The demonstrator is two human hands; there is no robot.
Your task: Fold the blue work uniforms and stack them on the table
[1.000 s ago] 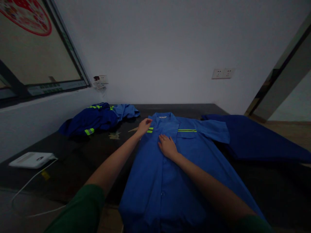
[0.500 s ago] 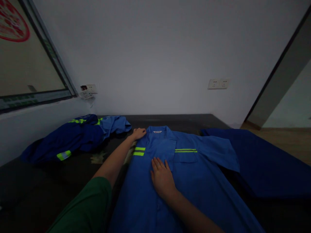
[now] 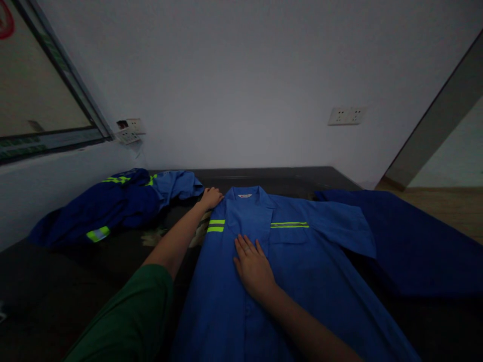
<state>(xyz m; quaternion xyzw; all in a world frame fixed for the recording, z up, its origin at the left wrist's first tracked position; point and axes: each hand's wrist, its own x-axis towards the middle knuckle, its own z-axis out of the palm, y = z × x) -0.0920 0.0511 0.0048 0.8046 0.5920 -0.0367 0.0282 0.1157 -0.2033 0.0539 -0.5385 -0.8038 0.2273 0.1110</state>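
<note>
Since the frame one second earlier, the left hand (image 3: 212, 198) has moved outward from the chest of the blue work shirt (image 3: 302, 271) to its shoulder edge. The right hand (image 3: 254, 266) remains on the front. The view has also shifted slightly.

The shirt lies spread, front side up, on the dark table (image 3: 279, 174), with its collar (image 3: 244, 193) at the far end. The right hand is open, palm down, with extended fingers flat on the fabric below the collar; it grips nothing visible. The left hand is partly curled beside the collar at the shoulder; whether it has hold of fabric cannot be determined.

Two wide yellow-green bands (image 3: 216, 221) cross the left side of the chest as viewed. Two narrow yellow-green lines (image 3: 290, 223) run above the pocket flap (image 3: 289, 236) on the other side. The sleeve (image 3: 347, 226) on the right of the view extends outward and overlaps the dark blue cloth (image 3: 418, 241).

A crumpled garment (image 3: 113, 206), blue with yellow-green strips, lies at the left of the table, near the left hand. Wall sockets (image 3: 347, 116) are mounted on the pale wall (image 3: 234, 85) behind. A window (image 3: 41, 85) occupies the upper left.
</note>
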